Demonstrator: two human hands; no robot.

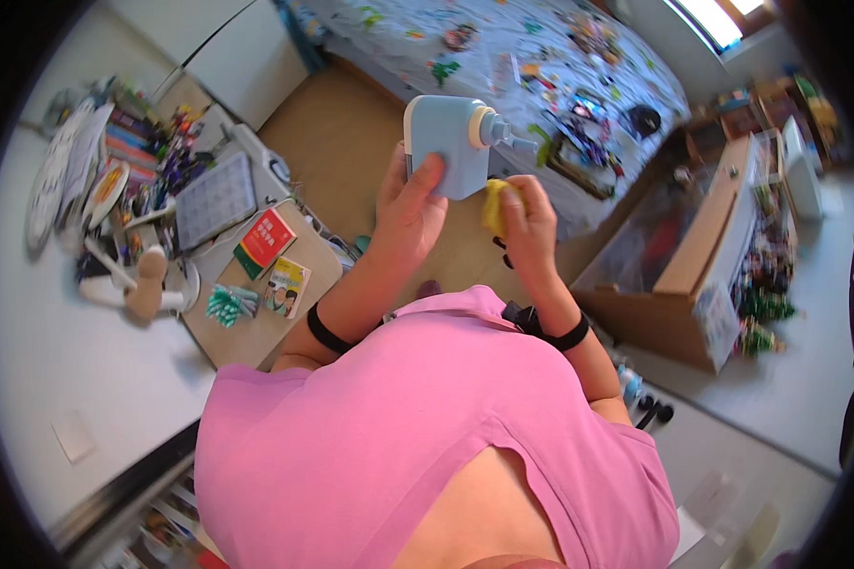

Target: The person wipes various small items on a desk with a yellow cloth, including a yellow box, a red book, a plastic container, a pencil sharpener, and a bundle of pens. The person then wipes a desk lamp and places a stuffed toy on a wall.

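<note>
My left hand grips a light-blue plastic device with cream trim, probably a hand-crank pencil sharpener. It is held up over the floor, with the thumb across its near face and the other fingers mostly hidden behind it. From its right side, a cream ring and stubby blue parts stick out. Just below and to the right, my right hand pinches a crumpled yellow cloth between thumb and fingers. The cloth is close to the device's lower right corner; whether they touch, I cannot tell.
On the left, a desk carries a red-and-green book, a yellow booklet, teal-tipped pens and a compartment box. A bed strewn with small items lies ahead. At right stands an open cardboard box.
</note>
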